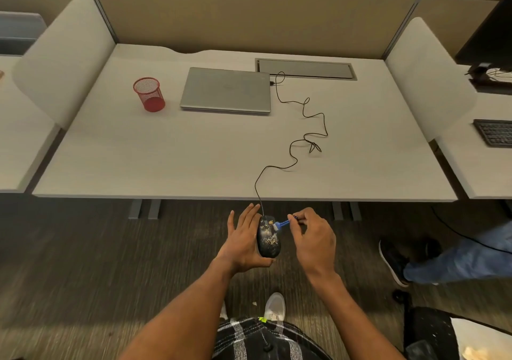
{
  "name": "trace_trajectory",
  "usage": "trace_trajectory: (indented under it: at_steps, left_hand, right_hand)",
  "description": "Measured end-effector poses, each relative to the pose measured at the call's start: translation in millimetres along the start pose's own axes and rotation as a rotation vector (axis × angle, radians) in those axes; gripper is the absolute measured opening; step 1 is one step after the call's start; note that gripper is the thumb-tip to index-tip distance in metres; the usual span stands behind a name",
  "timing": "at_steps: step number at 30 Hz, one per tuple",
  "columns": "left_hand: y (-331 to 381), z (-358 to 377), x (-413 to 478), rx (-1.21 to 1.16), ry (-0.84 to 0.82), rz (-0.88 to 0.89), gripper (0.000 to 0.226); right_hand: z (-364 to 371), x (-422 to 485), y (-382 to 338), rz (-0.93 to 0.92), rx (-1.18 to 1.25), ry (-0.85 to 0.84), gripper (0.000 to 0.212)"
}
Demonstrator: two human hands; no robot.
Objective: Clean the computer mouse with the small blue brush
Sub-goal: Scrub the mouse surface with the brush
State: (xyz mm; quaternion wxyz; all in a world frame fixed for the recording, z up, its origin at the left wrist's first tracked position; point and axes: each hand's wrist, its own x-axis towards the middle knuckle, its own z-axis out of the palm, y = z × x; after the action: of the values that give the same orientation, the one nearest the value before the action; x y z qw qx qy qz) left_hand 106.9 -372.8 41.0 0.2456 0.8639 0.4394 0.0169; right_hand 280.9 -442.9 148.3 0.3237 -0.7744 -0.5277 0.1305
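A black computer mouse (268,239) with yellowish specks on its top rests in my left hand (243,241), held in front of the desk edge, above the floor. My left palm cups its left side, fingers stretched upward. My right hand (314,239) pinches the small blue brush (282,224) by its handle. The brush head touches the upper right part of the mouse, near the buttons. The mouse's black cable (293,149) runs up over the desk in loops to the closed laptop (227,90).
The grey desk (138,165) carries a red mesh cup (149,94) at the left and a cable hatch (304,68) at the back. Side panels flank the desk. Another person's leg and shoe (396,262) are at the right. A keyboard (494,132) lies on the neighbouring desk.
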Motion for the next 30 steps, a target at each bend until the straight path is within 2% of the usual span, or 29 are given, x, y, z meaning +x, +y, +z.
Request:
trace_trajectory:
  at_steps: [9, 16, 30]
  left_hand:
    - [0, -3, -4, -0.018, 0.004, 0.000, 0.132]
    - [-1, -4, -6, -0.023, 0.019, 0.000, 0.134]
    - [1, -7, -3, -0.045, 0.022, 0.022, 0.135]
  right_hand:
    - [0, 5, 0, 0.091, 0.049, -0.031, 0.009]
    - [0, 15, -3, 0.135, 0.063, 0.020, 0.013]
    - [1, 32, -3, 0.153, 0.063, 0.018, 0.012]
